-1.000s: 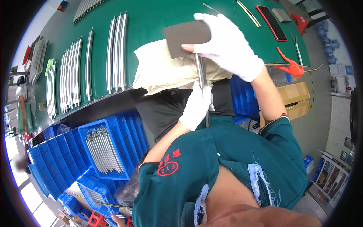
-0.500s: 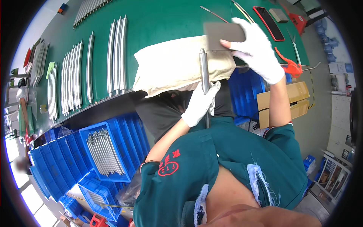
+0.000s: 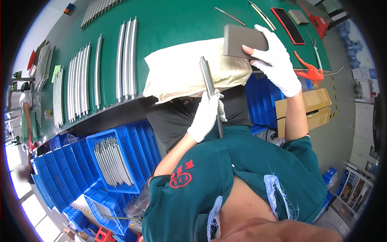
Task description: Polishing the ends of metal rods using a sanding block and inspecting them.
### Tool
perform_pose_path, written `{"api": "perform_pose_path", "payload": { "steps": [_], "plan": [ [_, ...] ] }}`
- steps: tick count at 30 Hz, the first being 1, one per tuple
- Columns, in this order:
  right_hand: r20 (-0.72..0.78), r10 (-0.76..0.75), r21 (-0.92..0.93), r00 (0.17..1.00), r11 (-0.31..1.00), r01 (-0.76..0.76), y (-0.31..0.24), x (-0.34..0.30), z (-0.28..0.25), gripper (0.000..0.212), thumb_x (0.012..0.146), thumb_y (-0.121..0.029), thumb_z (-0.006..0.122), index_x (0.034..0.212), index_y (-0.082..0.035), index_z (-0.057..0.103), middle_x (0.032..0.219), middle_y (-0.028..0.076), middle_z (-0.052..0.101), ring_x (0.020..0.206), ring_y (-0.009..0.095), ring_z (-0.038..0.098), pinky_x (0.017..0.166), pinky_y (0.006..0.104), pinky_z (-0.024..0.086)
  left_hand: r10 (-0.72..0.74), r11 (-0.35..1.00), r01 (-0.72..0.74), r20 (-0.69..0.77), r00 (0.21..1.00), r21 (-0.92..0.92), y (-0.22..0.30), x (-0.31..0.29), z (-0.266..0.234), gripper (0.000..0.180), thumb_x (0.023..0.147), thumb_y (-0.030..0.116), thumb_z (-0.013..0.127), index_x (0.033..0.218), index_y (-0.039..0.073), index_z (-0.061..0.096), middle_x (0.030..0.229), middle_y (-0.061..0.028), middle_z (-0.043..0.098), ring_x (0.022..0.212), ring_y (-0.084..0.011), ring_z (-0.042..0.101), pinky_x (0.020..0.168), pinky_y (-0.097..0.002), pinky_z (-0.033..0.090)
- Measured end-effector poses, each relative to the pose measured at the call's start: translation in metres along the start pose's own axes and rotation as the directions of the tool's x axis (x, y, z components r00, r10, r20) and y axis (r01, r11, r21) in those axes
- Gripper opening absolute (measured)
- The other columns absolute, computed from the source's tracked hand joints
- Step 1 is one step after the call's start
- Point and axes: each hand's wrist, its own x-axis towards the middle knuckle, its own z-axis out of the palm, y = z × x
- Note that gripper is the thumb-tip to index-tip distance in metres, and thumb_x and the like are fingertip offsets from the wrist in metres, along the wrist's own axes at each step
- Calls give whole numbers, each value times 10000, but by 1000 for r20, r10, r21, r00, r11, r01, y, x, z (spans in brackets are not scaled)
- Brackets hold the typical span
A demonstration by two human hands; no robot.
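My gloved left hand [image 3: 207, 113] is closed around a shiny metal rod [image 3: 206, 73] with a narrower stepped tip. The rod slants up from near my stomach, and its far end stands before the cream cloth pad [image 3: 173, 66] at the table edge. In my gloved right hand [image 3: 278, 60] is a flat, dark grey rectangular block that looks like a sanding block [image 3: 242, 39]. Thumb and fingers pinch it at its right end. The block hangs above the right part of the pad, apart from the rod.
Several metal rods [image 3: 127, 60] lie in groups on the green tabletop [image 3: 173, 24]. At the right are a red-rimmed phone [image 3: 288, 25], a small block [image 3: 298, 17], and a red air gun [image 3: 312, 73]. Blue crates [image 3: 137, 161], one holding rods, stand lower left; a cardboard box [image 3: 310, 109] sits lower right.
The rod's far tip has swung left, and my left hand has shifted slightly left with it. My right hand has tilted the block and moved it slightly right and nearer.
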Motion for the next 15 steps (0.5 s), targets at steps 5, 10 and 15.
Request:
{"api": "perform_pose_path", "payload": {
  "steps": [5,10,15],
  "plan": [
    [9,-109,55,994,993,109,-32,35,24,417,682,-170,683,1063,-330,628,1204,119,484,997,278,509,887,375,385,16,998,-14,-21,1000,59,2,-2,3,251,937,247,402,995,2,407,583,-42,462,453,-111,472,444,-252,440],
    [34,-148,15,988,989,148,-51,50,35,416,653,-167,699,1032,-330,650,1207,132,490,1079,280,491,954,371,349,44,994,-40,-41,998,106,-5,-2,1,261,927,261,435,987,8,410,607,-52,488,466,-117,492,451,-255,448],
    [151,-148,8,977,989,149,-12,37,11,396,728,-223,650,1105,-335,605,1209,132,493,1083,278,484,930,349,354,-17,1000,17,52,999,-13,2,4,6,203,915,243,471,953,54,405,635,-61,512,455,-129,514,418,-259,455]
  ]
}}
